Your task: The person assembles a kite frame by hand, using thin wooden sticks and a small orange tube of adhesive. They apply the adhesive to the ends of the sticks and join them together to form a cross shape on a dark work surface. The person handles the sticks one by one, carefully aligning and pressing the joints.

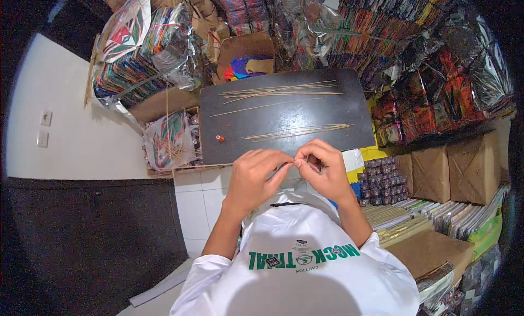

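My left hand (254, 177) and my right hand (326, 167) meet fingertip to fingertip in front of my chest, just off the near edge of a dark table (284, 118). Both are closed in a pinch; whatever lies between the fingertips is too small to make out. Beyond them on the tabletop rests a loose bunch of thin sticks (297, 132). Farther back lies a second, crossed group of sticks (284, 92), with a single stick (267, 106) slanting in front of it. A small orange-red spool-like piece (220, 138) sits near the table's left side.
Left of the table stands a box holding a patterned kite-like sheet (173, 136). Behind it, an open carton (245, 47) contains coloured material. Plastic-wrapped stacks of coloured sheets (371, 37) crowd the back. Stacked small dark pieces (382, 180) and brown wrapped parcels (472, 166) are at right.
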Available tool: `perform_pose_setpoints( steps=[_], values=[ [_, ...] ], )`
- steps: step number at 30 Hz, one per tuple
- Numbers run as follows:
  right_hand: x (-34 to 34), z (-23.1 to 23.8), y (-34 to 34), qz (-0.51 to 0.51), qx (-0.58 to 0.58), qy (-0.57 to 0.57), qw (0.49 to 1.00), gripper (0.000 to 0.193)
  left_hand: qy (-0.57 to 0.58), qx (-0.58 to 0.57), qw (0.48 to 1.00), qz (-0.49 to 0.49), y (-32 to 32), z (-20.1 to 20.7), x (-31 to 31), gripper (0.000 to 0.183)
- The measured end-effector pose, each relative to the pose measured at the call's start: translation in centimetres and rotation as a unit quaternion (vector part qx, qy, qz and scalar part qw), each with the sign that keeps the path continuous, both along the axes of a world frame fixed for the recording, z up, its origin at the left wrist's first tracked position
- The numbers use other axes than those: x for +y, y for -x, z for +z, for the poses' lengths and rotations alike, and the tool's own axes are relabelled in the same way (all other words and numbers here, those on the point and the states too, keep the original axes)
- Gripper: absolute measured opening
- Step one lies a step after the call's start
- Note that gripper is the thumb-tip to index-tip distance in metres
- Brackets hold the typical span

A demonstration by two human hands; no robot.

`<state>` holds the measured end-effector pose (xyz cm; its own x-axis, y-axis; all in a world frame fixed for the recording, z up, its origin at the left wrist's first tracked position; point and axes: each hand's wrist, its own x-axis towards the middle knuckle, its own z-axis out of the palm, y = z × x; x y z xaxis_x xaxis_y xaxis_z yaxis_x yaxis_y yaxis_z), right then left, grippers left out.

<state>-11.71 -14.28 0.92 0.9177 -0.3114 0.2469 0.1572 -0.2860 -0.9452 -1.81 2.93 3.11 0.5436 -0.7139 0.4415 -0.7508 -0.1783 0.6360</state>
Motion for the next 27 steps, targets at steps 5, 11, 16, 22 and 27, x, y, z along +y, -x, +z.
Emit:
perform_pose_setpoints(
  steps=[5, 11, 16, 22, 27],
  values=[
    [-0.1, 0.0, 0.2, 0.007, 0.023, 0.008, 1.000, 0.011, -0.003, -0.006, 1.000, 0.000, 0.0, 0.1, 0.2, 0.014],
    [0.2, -0.1, 0.5, 0.007, 0.022, 0.001, 1.000, 0.011, -0.008, -0.008, 1.000, 0.001, 0.2, 0.0, 0.4, 0.014],
    [0.3, 0.0, 0.7, 0.006, 0.017, -0.006, 1.000, 0.011, -0.011, -0.012, 1.000, 0.004, 0.5, 0.4, 0.5, 0.012],
    [0.4, -0.5, 1.1, -0.004, 0.008, -0.029, 1.000, 0.010, 0.001, -0.012, 1.000, 0.002, 0.9, 0.5, 0.7, 0.012],
    [0.5, -0.8, 1.2, -0.008, 0.012, -0.027, 1.000, 0.010, 0.010, -0.022, 1.000, -0.001, 1.0, 0.6, 0.7, 0.014]
  ],
)
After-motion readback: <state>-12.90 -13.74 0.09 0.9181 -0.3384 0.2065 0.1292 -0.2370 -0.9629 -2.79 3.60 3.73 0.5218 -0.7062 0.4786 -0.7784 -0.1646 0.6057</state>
